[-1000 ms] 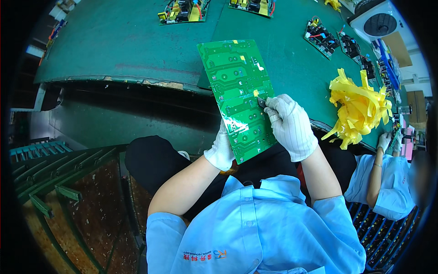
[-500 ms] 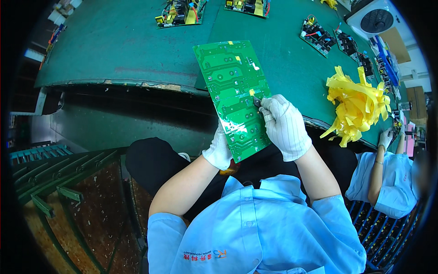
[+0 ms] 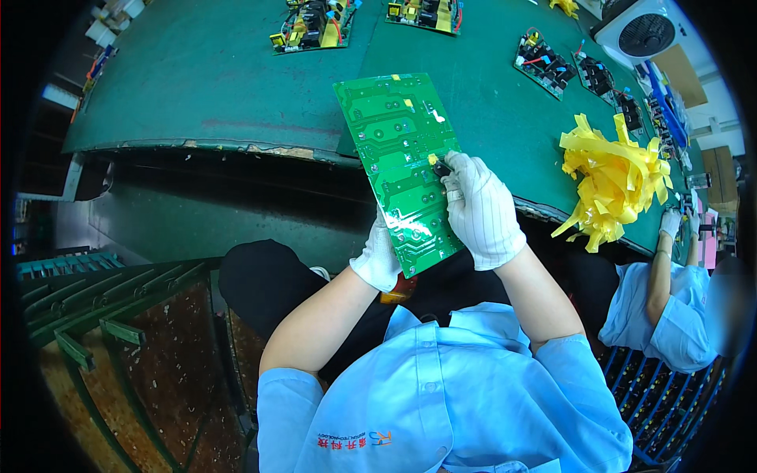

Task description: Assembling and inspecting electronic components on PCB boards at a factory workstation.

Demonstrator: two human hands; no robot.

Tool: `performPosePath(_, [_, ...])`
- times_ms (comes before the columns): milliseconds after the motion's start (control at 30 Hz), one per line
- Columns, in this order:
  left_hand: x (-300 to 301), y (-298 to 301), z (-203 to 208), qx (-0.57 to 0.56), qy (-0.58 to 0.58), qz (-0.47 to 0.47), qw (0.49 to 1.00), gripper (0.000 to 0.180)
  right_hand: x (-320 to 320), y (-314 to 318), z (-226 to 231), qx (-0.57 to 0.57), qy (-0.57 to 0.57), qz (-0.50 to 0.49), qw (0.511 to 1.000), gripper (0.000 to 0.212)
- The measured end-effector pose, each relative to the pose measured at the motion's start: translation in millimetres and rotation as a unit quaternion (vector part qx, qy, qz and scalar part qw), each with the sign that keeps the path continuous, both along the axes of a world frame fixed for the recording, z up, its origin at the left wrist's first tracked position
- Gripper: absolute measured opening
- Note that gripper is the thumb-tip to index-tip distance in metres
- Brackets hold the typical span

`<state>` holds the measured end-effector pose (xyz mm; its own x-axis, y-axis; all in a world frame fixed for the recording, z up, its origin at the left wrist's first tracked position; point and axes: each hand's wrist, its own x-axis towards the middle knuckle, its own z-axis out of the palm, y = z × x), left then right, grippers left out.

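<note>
My left hand (image 3: 378, 256), in a white glove, is closed on the lower left edge of a green circuit board (image 3: 394, 154). The board is tilted up over my lap, its flat soldered side facing me, and its other side is hidden. My gloved right hand (image 3: 485, 209) is closed on a small dark pointed tool (image 3: 443, 169), mostly covered by the fingers. The tool's tip is at the board's right half, beside a small yellow tape patch (image 3: 433, 159). More yellow patches sit near the board's top.
A heap of yellow tape strips (image 3: 615, 181) lies at the right edge of the green table (image 3: 221, 87). Assembled circuit boards (image 3: 315, 27) stand along the back and right (image 3: 544, 65). A white fan (image 3: 643, 35) is at the far right; a co-worker (image 3: 662, 299) sits below it.
My right hand has moved slightly up and left with the tool, closer to the yellow patch. The board has shifted only a little. The co-worker's hands have risen.
</note>
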<state>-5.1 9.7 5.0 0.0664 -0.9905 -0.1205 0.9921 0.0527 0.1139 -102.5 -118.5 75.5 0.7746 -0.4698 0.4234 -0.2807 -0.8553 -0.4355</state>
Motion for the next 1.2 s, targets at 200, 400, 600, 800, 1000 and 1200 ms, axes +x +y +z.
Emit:
performPosePath(200, [0.7, -3.6, 22.8, 0.081, -0.03, 0.005, 0.996, 0.064, -0.3, -21.5, 23.7, -0.054, 0.16, 0.089, 0.982, 0.046])
performPosePath(400, [2.0, -3.5, 44.0, 0.103, -0.068, 0.001, 0.992, 0.065, -1.5, -37.9, 14.7, 0.053, 0.105, 0.112, 0.987, 0.04])
performPosePath(600, [7.0, -3.4, 21.3, -0.074, 0.107, -0.019, 0.991, 0.068, 14.5, -51.9, 28.3, 0.102, -0.02, 0.103, 0.989, 0.031])
performPosePath(800, [1.6, -4.6, 27.3, -0.019, -0.01, 0.014, 1.0, 0.068, 40.1, -47.5, 32.3, 0.093, 0.042, 0.052, 0.993, 0.033])
performPosePath(1000, [4.1, -4.2, 29.3, 0.038, -0.028, 0.001, 0.999, 0.063, 68.2, -44.9, 34.6, 0.029, 0.122, 0.03, 0.992, 0.032])
performPosePath(1200, [6.9, -3.7, 17.4, 0.042, -0.028, -0.003, 0.999, 0.055, 63.4, -48.1, 30.4, 0.054, 0.098, 0.061, 0.992, 0.027])
